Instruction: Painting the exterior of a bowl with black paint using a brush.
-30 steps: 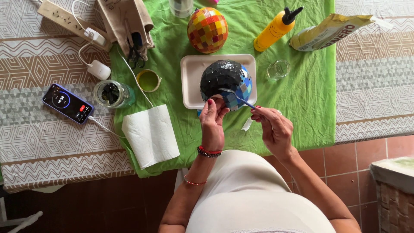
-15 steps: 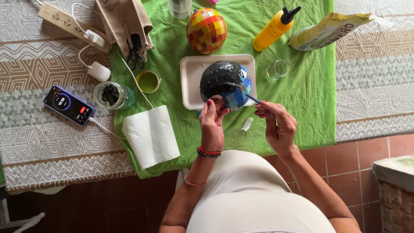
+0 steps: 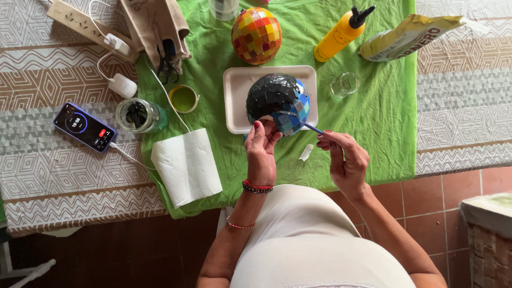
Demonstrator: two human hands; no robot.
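Over the white tray (image 3: 234, 101) on the green cloth (image 3: 384, 106), the person's left hand (image 3: 261, 149) grips the near underside of a round mosaic ball (image 3: 277, 102), fingers curled up against it. The ball is mostly smeared black, with blue and white tiles showing on its right side, and it sits above the tray's middle. The right hand (image 3: 344, 157) is pinched shut on a thin blue-handled tool (image 3: 304, 124), whose tip lies against the lower right of the ball.

A small white scrap (image 3: 306, 152) lies on the cloth between the two hands. Behind the tray rests a second ball (image 3: 256, 35) tiled in red, orange and yellow, and to its right a yellow squeeze bottle (image 3: 341, 33) with a black nozzle lies tilted. A small clear glass (image 3: 344, 84) stands just right of the tray. Left of the tray are a little green-filled cup (image 3: 183, 98), a glass jar (image 3: 140, 115) of dark pieces and a folded paper towel (image 3: 185, 166). A phone (image 3: 84, 127) with a lit screen lies on the patterned tablecloth (image 3: 53, 176), well left of the hands.
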